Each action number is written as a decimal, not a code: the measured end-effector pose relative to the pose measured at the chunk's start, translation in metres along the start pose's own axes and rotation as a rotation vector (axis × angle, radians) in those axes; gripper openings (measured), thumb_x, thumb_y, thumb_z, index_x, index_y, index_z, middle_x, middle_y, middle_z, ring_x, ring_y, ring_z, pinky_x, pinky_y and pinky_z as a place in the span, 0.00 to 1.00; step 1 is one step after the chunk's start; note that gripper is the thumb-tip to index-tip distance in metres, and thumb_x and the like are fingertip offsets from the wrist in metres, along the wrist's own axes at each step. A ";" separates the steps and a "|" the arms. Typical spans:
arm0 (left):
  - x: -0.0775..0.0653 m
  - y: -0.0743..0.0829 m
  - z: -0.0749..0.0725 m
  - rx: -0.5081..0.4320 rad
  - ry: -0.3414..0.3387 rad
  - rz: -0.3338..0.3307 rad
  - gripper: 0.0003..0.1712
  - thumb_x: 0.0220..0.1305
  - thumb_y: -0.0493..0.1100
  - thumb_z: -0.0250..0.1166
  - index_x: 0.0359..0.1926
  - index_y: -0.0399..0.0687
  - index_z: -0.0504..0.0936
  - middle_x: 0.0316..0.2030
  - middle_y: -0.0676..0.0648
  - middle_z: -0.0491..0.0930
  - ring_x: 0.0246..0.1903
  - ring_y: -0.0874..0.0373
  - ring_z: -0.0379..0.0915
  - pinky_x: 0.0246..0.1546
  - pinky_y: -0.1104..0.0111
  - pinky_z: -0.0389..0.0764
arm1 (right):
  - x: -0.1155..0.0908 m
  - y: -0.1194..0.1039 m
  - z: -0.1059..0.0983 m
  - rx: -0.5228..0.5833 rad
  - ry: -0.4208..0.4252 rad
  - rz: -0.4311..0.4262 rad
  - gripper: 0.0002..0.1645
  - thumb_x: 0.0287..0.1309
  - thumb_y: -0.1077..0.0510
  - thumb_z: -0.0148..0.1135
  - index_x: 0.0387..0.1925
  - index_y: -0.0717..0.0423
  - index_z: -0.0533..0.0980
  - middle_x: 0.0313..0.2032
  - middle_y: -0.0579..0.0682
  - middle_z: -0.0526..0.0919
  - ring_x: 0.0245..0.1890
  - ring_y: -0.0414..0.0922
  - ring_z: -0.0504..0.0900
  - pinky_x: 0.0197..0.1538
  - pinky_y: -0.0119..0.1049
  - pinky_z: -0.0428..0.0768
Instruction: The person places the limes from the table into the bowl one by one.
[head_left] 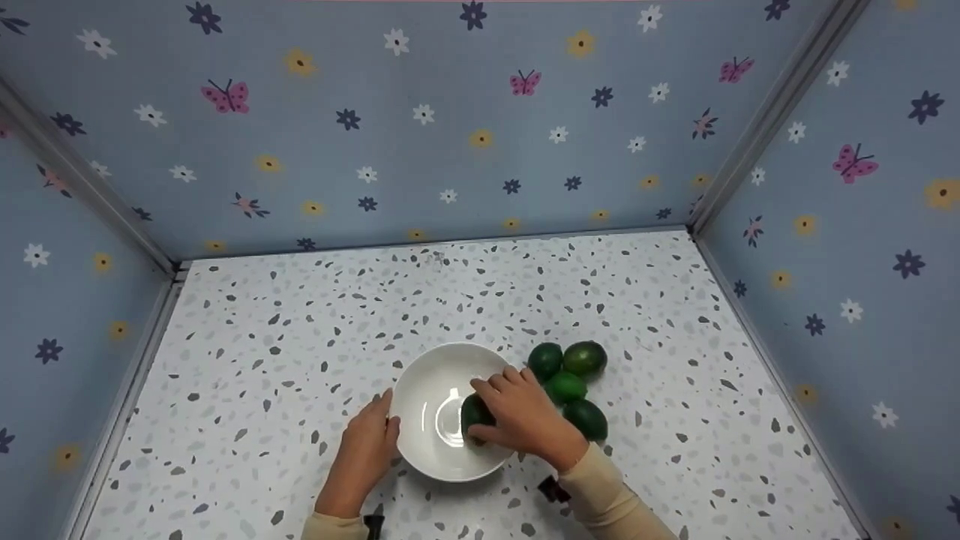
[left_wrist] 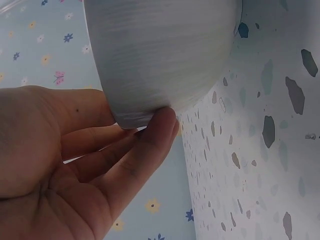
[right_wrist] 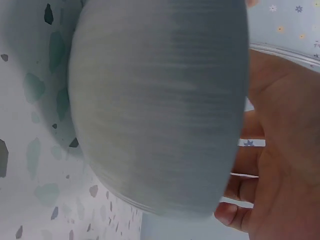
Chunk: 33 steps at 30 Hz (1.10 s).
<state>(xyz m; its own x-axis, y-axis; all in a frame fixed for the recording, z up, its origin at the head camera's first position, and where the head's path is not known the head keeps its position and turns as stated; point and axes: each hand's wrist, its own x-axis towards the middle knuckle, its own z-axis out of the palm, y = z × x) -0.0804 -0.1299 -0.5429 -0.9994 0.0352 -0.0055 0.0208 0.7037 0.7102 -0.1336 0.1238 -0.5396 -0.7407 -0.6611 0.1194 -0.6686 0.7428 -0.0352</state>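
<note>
A white bowl (head_left: 424,405) stands on the speckled tabletop. My left hand (head_left: 365,448) grips its left rim; in the left wrist view the fingers and thumb lie on either side of the bowl's edge. Over the right side of the bowl, my right hand (head_left: 525,412) holds a dark green fruit (head_left: 474,420), rounded like an avocado, low inside it. In the right wrist view the bowl's outer wall (right_wrist: 160,110) hides that fruit and the fingertips. Just right of the bowl lies a cluster of green fruits, one of them brighter green (head_left: 566,388).
The cluster also has two dark fruits at the back (head_left: 545,360) and another dark fruit (head_left: 586,420) near my right wrist. Blue flowered panels (head_left: 420,150) wall in the tabletop (head_left: 300,300) at the back and both sides.
</note>
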 end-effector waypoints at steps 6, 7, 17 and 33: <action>0.000 0.001 -0.002 0.005 -0.017 -0.009 0.28 0.71 0.30 0.57 0.69 0.26 0.66 0.59 0.29 0.74 0.57 0.38 0.74 0.57 0.50 0.78 | -0.010 0.011 -0.009 0.022 0.142 -0.006 0.40 0.55 0.31 0.67 0.61 0.52 0.76 0.45 0.48 0.81 0.39 0.48 0.72 0.41 0.41 0.71; 0.000 0.001 -0.002 0.005 -0.020 -0.007 0.28 0.71 0.30 0.57 0.69 0.26 0.66 0.59 0.29 0.74 0.57 0.38 0.74 0.56 0.50 0.79 | -0.012 0.014 -0.011 0.030 0.169 -0.009 0.40 0.56 0.32 0.68 0.61 0.52 0.76 0.45 0.49 0.82 0.40 0.49 0.73 0.41 0.42 0.71; 0.001 0.001 -0.002 -0.014 -0.020 -0.015 0.28 0.71 0.30 0.57 0.69 0.26 0.65 0.62 0.29 0.72 0.64 0.35 0.67 0.63 0.47 0.71 | -0.033 0.042 -0.027 0.082 0.305 0.076 0.39 0.56 0.35 0.70 0.59 0.57 0.77 0.44 0.52 0.82 0.42 0.52 0.76 0.42 0.47 0.75; 0.000 0.002 -0.001 -0.002 -0.021 -0.014 0.28 0.71 0.31 0.57 0.69 0.25 0.64 0.64 0.29 0.70 0.66 0.35 0.63 0.66 0.46 0.66 | -0.060 0.082 -0.029 0.085 0.377 0.444 0.43 0.52 0.37 0.75 0.57 0.65 0.77 0.46 0.63 0.83 0.44 0.59 0.80 0.44 0.57 0.80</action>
<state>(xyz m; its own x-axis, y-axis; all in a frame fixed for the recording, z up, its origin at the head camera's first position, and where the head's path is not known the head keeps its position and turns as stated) -0.0804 -0.1295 -0.5407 -0.9987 0.0402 -0.0306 0.0064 0.7029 0.7113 -0.1418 0.2271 -0.5209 -0.8870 -0.1941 0.4190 -0.3144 0.9185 -0.2399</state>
